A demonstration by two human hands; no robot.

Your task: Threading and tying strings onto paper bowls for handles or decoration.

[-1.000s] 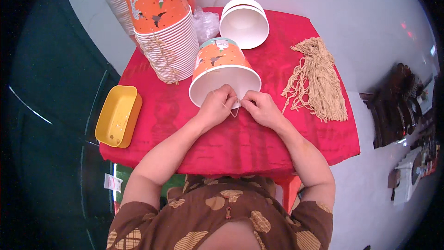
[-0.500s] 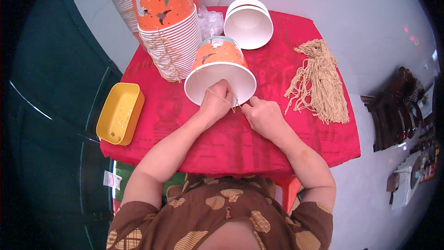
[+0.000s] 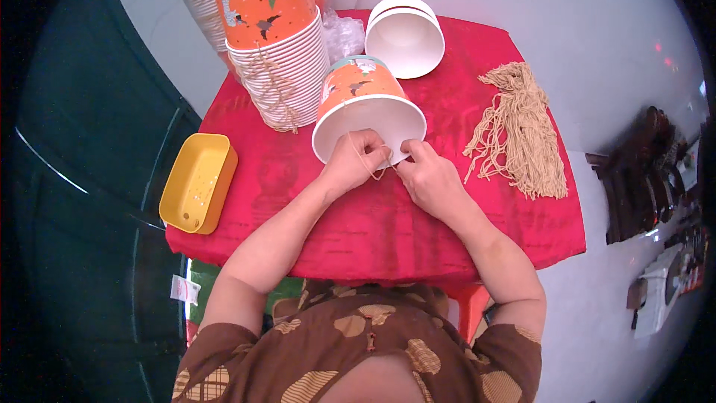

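Observation:
An orange and green printed paper tub (image 3: 362, 82) lies on its side in front of me, its white mouth turned toward me. My left hand (image 3: 356, 160) is at the lower part of the mouth, fingers pinched on a thin beige string that loops across its back. Close by at the rim, my right hand (image 3: 431, 180) has thumb and forefinger pinched together on the same string. The fingertips of the two hands are a short gap apart. Whether the string passes through the tub's rim is too small to tell.
A tall stack of nested tubs (image 3: 276, 67) with strings hanging down its side stands at back left. Two nested white-mouthed tubs (image 3: 406, 41) lie behind. A yellow tray (image 3: 171, 201) sits left, a bundle of beige strings (image 3: 526, 142) right, on the red-covered table (image 3: 335, 246).
The tub in front has shifted a little to the right. My right hand's fingertips have risen to the rim, and my left fingers have drawn back from inside the mouth.

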